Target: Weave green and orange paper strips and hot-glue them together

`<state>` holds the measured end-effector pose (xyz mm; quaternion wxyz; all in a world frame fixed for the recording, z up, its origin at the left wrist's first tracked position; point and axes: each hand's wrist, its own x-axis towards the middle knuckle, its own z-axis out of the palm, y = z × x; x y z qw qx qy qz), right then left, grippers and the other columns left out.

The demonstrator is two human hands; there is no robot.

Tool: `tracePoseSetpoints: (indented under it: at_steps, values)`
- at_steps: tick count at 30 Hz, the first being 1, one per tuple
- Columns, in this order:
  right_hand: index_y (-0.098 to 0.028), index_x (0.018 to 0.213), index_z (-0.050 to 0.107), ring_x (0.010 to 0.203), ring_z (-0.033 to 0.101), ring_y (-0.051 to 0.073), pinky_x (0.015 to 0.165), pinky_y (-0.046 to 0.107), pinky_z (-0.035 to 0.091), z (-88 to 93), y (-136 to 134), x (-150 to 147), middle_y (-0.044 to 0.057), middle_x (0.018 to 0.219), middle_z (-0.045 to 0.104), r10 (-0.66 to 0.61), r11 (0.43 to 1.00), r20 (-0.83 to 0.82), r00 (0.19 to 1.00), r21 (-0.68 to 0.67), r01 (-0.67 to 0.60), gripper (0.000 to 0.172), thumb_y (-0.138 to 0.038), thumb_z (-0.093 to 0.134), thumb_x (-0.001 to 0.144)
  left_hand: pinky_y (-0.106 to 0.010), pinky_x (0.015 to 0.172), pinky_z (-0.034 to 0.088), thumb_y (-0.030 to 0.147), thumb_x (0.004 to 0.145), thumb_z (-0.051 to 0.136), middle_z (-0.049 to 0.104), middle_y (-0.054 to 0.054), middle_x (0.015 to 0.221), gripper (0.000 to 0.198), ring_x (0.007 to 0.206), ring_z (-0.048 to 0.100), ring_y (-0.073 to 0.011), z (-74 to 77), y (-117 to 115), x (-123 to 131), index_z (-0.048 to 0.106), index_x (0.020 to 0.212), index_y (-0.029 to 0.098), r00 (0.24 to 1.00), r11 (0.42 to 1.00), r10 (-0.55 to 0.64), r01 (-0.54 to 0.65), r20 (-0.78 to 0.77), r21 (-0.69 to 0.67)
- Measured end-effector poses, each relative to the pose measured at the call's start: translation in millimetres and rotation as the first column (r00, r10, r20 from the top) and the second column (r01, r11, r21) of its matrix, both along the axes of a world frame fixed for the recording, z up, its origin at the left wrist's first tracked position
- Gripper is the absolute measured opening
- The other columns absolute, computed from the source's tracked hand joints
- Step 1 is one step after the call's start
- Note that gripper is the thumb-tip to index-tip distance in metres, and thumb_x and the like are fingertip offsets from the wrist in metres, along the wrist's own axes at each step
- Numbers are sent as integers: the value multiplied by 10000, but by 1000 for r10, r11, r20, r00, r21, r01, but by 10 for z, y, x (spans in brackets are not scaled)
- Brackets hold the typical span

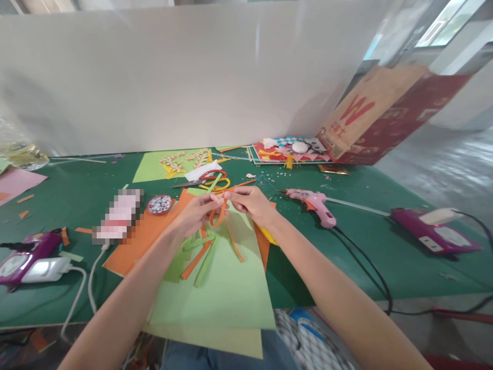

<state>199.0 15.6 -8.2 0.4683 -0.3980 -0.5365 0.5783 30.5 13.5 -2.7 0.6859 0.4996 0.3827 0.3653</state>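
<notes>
A thin orange paper strip, bent into a loop, is held between my two hands over the green paper sheets. My left hand pinches it from the left, and my right hand pinches its upper part, fingertips close together. Below them, cut orange strips and green strips lie loose on the light green sheet. Just beyond my fingers rest scissors with red and yellow handles. Orange paper sticks out from under the green sheets.
A pink glue gun with a black cord lies right of my hands. Purple power strips sit at both sides. A round container and a blurred-out phone are left. Decorated cards and a paper bag stand behind.
</notes>
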Motion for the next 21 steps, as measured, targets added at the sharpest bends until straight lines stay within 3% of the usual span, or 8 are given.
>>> tracePoseSetpoints:
  at_steps: [4,9,15,21]
  values:
    - [-174,468,523,410,235,36,472,277,119,9,-17,-5,-82,402,354,47,999,34,998,5,-47,440,-522,761,594,-189,525,390,468,567,830,654,-27,743,432,637,596,-106,-7,5,-6,601,747,149,1000,1000,-1,0,-23,-24]
    - [-162,501,570,422,237,34,475,272,128,1,-19,1,-86,413,344,78,997,35,996,8,-78,416,-517,738,639,-189,533,398,444,581,828,654,-23,718,402,595,567,-88,-2,2,-15,620,743,141,1000,1000,-21,21,-15,-6]
    - [-147,769,727,426,244,40,464,261,140,-7,-19,-4,-89,424,349,101,995,5,995,10,-101,403,-537,709,669,-189,508,415,438,629,807,670,-42,720,372,552,535,-79,-10,-3,-19,654,777,132,996,996,-88,87,10,6]
    - [-131,850,742,435,265,46,467,256,141,-3,-23,-15,-87,421,337,119,993,7,993,-3,-119,449,-539,710,665,-204,674,490,383,593,851,701,-50,768,397,712,648,-126,-62,34,-14,692,850,126,993,995,-64,71,97,-66]
